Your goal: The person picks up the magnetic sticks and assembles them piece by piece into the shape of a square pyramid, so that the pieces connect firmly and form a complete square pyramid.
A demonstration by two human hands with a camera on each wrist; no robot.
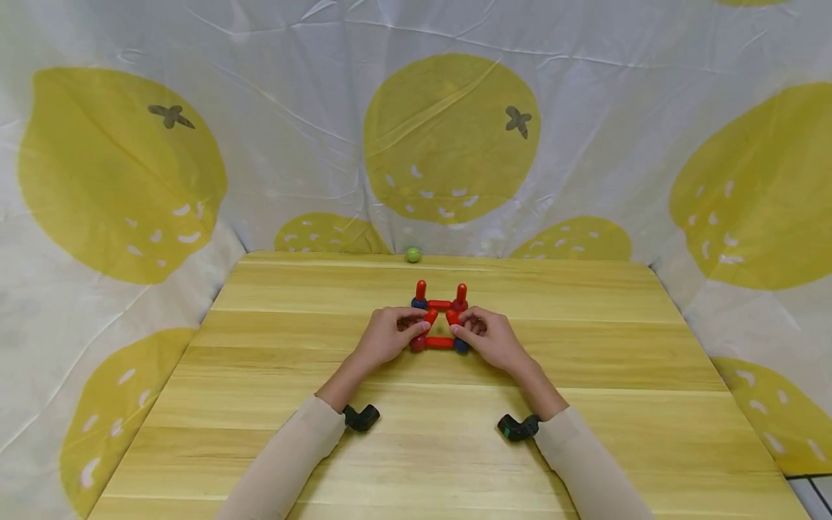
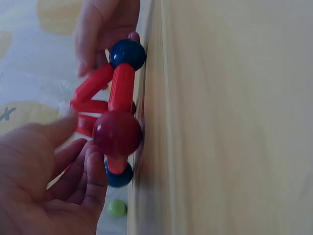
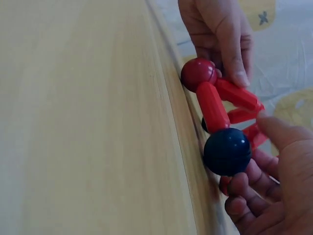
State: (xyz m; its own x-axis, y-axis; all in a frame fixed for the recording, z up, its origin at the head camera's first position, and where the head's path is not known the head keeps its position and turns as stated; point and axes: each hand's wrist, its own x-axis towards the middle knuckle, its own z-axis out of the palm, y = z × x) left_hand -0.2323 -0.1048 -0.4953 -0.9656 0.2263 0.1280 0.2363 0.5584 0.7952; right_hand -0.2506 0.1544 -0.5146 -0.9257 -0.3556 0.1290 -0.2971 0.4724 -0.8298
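A frame of red rods and balls stands on the table. Its front red rod (image 1: 440,342) joins a dark red ball (image 1: 418,344) to a blue ball (image 1: 461,345). My left hand (image 1: 390,334) pinches a red rod (image 1: 431,316) that rises from the dark red ball. Opposite it, my right hand (image 1: 490,336) holds another red rod (image 1: 453,317) at the blue ball. These two rods tilt inward. At the back, two red rods (image 1: 421,290) stand up from a blue ball (image 1: 419,304) and a dark red ball (image 1: 460,305). Fingers hide the side parts.
A green ball (image 1: 412,254) lies at the far edge of the wooden table (image 1: 273,375). Behind the table hangs a white cloth (image 1: 299,144) printed with yellow fruit. Black wrist cameras (image 1: 361,418) are worn on both forearms.
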